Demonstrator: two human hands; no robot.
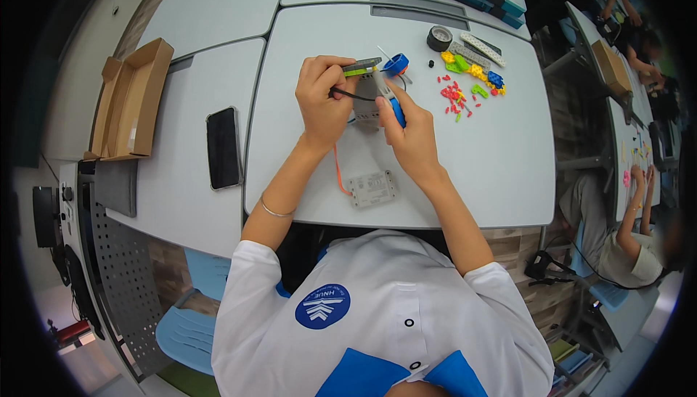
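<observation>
White fabric sleeves nearest, forearms reaching over pale grey matte table [508,179]. Left hand [323,103] pinched shut on thin black cable [352,95] of grey blocky plastic assembly [365,88], held above table centre. Right hand [410,136] closed around blue-handled tool [397,110]; bright small plastic pieces [472,81] scattered far right.

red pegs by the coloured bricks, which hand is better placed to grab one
Right, probably. The right hand is nearer the red pegs, which lie on its side, though it holds a blue tool. The left hand grips the grey block.
</observation>
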